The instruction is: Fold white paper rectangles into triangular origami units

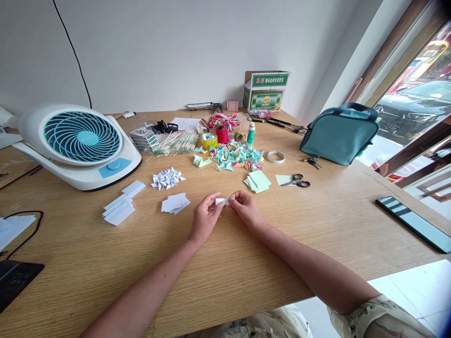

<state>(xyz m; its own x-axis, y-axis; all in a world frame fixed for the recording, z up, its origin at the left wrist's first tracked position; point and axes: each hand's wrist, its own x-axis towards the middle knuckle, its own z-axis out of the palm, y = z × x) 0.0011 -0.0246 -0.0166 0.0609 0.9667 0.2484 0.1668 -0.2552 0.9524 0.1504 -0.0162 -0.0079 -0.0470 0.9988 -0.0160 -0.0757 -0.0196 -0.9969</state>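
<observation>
A small folded strip of white paper [222, 201] is pinched at its two ends by my hands above the table. My left hand [206, 213] has its left end between thumb and fingers, and my right hand [245, 210] grips the right end. To the left lie a few loose white paper slips [175, 203] and a heap of small folded white paper pieces [167, 179]. Farther left is a stack of larger white paper rectangles [120, 209]. Beyond my right hand sits a stack of pale green paper sheets [258, 181].
Scissors [298, 180] rest on a green slip at right. Behind are a pile of coloured folded papers [236, 156], a tape roll [276, 157] and a glue bottle [251, 134]. A fan [81, 145] stands left; a teal bag [338, 135] and a phone [414, 224] lie right.
</observation>
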